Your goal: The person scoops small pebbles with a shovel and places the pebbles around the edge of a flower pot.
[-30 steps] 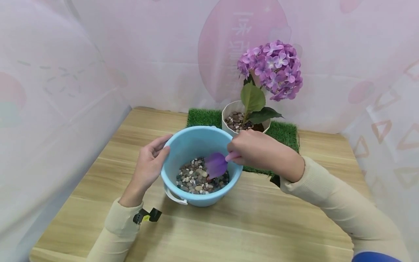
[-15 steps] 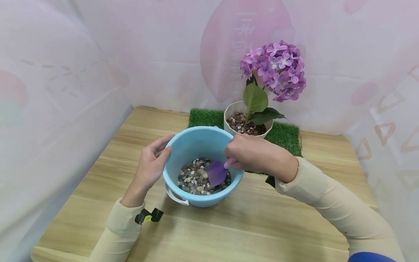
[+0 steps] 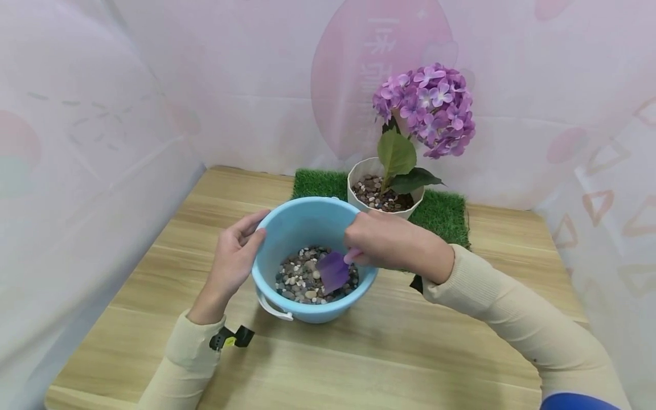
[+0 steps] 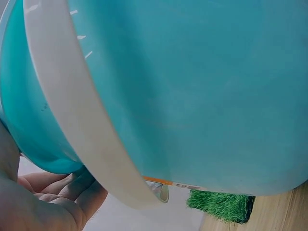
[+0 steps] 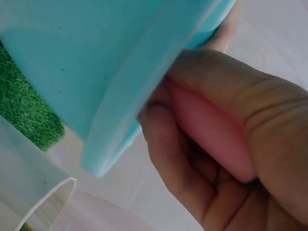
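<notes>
A light blue bucket stands on the wooden table with mixed pebbles covering its bottom. My left hand grips its left rim, thumb on the rim and fingers against the outside; the left wrist view shows those fingers beside the white bucket handle. Over the right rim, my right hand holds a small toy shovel by its pink handle. The shovel's purple blade points down among the pebbles, its lower edge hard to make out.
Behind the bucket, a white pot with a purple hydrangea and pebbles stands on an artificial grass mat. The wooden table extends around the bucket. Pale printed cloth hangs behind and along both sides.
My right hand and the shovel have shifted left, and the blade sits more steeply against the pebbles. The left hand keeps its hold on the rim.
</notes>
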Demonstrator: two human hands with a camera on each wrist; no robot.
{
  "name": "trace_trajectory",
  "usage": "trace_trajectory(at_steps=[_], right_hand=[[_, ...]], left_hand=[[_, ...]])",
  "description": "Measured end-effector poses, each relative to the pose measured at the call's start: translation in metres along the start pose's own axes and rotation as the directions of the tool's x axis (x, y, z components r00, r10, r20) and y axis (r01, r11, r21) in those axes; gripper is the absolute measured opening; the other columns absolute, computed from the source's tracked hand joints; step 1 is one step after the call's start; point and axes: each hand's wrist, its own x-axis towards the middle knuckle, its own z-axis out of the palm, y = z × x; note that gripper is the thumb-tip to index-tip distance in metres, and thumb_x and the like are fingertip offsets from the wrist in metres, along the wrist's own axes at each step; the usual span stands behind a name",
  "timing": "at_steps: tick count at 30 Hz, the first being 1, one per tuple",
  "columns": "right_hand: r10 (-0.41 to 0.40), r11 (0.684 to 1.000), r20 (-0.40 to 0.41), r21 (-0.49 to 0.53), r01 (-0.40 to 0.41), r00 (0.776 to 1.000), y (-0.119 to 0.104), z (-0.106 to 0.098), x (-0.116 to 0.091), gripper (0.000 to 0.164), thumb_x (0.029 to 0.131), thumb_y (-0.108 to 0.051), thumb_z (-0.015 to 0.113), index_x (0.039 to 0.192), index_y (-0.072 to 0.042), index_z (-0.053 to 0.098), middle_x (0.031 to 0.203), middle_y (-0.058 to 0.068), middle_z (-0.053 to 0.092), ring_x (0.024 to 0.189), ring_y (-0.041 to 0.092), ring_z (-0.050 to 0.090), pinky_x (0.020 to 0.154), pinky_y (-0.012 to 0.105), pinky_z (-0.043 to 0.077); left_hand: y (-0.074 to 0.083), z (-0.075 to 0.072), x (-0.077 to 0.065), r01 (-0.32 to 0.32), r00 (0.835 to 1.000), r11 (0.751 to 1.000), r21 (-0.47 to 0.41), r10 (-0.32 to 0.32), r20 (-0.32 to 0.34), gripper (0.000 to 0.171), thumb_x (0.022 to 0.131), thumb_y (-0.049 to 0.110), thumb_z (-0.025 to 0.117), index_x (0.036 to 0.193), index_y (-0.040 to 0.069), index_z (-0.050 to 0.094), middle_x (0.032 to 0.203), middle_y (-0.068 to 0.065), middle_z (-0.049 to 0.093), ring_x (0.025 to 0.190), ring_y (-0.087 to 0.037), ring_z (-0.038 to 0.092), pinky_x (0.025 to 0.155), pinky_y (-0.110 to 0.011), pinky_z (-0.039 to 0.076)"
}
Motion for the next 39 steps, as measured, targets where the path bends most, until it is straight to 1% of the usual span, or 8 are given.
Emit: trace_trajectory(at_steps=[6, 9, 14, 24, 28, 31, 36, 39], right_hand=[[0.010, 0.999, 0.035, -0.049, -0.008, 0.999, 0.000, 0.012, 0.011, 0.034, 0.096, -0.020, 0.078, 0.067, -0.015, 0.062, 0.065, -0.001, 0.059, 0.057, 0.015, 0.055, 0.055, 0.028, 0.056], [0.019, 0.998, 0.060, -0.062, -0.015, 0.998, -0.005, 0.018, 0.017, 0.030, 0.098, -0.014, 0.071, 0.069, -0.012, 0.064, 0.066, 0.001, 0.057, 0.058, 0.017, 0.051, 0.054, 0.032, 0.055], [-0.003, 0.999, 0.046, -0.035, 0.004, 0.999, -0.013, 0.020, 0.021, 0.029, 0.097, -0.007, 0.063, 0.069, -0.013, 0.067, 0.063, -0.001, 0.051, 0.054, 0.015, 0.044, 0.048, 0.029, 0.047], [-0.131, 0.991, 0.034, -0.010, 0.132, 0.991, -0.003, 0.019, 0.015, 0.030, 0.094, -0.009, 0.071, 0.066, -0.016, 0.063, 0.060, -0.006, 0.047, 0.053, 0.012, 0.046, 0.049, 0.026, 0.047], [-0.184, 0.983, 0.049, 0.032, 0.183, 0.982, 0.002, 0.021, 0.019, 0.026, 0.095, -0.011, 0.074, 0.070, -0.015, 0.068, 0.061, -0.006, 0.054, 0.054, 0.010, 0.047, 0.052, 0.024, 0.047], [-0.192, 0.980, 0.053, 0.054, 0.189, 0.980, 0.003, 0.027, 0.025, 0.023, 0.096, -0.013, 0.075, 0.074, -0.013, 0.070, 0.062, -0.005, 0.056, 0.055, 0.008, 0.046, 0.054, 0.021, 0.045], [-0.158, 0.987, 0.059, 0.048, 0.156, 0.986, 0.000, 0.033, 0.031, 0.028, 0.095, -0.007, 0.073, 0.070, -0.014, 0.063, 0.062, -0.006, 0.044, 0.056, 0.010, 0.038, 0.052, 0.020, 0.035], [-0.137, 0.990, 0.075, 0.047, 0.133, 0.988, -0.002, 0.033, 0.034, 0.027, 0.094, -0.006, 0.072, 0.071, -0.015, 0.064, 0.063, -0.006, 0.045, 0.057, 0.010, 0.039, 0.053, 0.020, 0.037]], left_hand=[[-0.001, 0.000, 0.001, -0.005, 1.000, 1.000, -0.006, 0.005, -0.006, 0.043, 0.110, 0.010, 0.051, 0.149, -0.006, 0.053, 0.148, -0.026, 0.061, 0.132, -0.043, 0.064, 0.098, -0.039, 0.062], [-0.001, 0.000, 0.001, -0.011, 1.000, 1.000, -0.002, 0.011, -0.007, 0.043, 0.110, 0.010, 0.051, 0.149, -0.007, 0.053, 0.148, -0.027, 0.061, 0.131, -0.043, 0.064, 0.097, -0.038, 0.062], [-0.001, -0.003, 0.000, -0.001, 1.000, 1.000, 0.008, 0.001, -0.024, 0.042, 0.110, 0.012, 0.051, 0.149, -0.005, 0.054, 0.148, -0.027, 0.061, 0.130, -0.044, 0.065, 0.094, -0.036, 0.063], [-0.002, 0.001, 0.001, 0.013, 1.000, 1.000, -0.014, -0.013, -0.015, 0.042, 0.110, 0.011, 0.052, 0.149, -0.004, 0.055, 0.147, -0.025, 0.062, 0.130, -0.042, 0.065, 0.096, -0.038, 0.063], [-0.002, 0.004, 0.001, 0.014, 1.000, 0.999, -0.036, -0.014, -0.007, 0.042, 0.110, 0.010, 0.052, 0.149, -0.004, 0.054, 0.147, -0.026, 0.062, 0.130, -0.041, 0.065, 0.095, -0.036, 0.064], [-0.001, 0.006, 0.002, 0.003, 1.000, 0.999, -0.050, -0.003, -0.008, 0.042, 0.109, 0.010, 0.052, 0.149, -0.004, 0.054, 0.147, -0.026, 0.062, 0.129, -0.042, 0.066, 0.093, -0.033, 0.065], [0.001, 0.006, 0.002, -0.006, 1.000, 0.999, -0.042, 0.006, -0.013, 0.042, 0.109, 0.009, 0.051, 0.149, -0.005, 0.054, 0.147, -0.027, 0.061, 0.130, -0.043, 0.065, 0.094, -0.031, 0.064], [-0.001, 0.005, 0.002, 0.001, 1.000, 0.999, -0.035, -0.002, -0.027, 0.042, 0.109, 0.009, 0.051, 0.149, -0.005, 0.054, 0.148, -0.026, 0.062, 0.130, -0.042, 0.065, 0.095, -0.031, 0.064]])
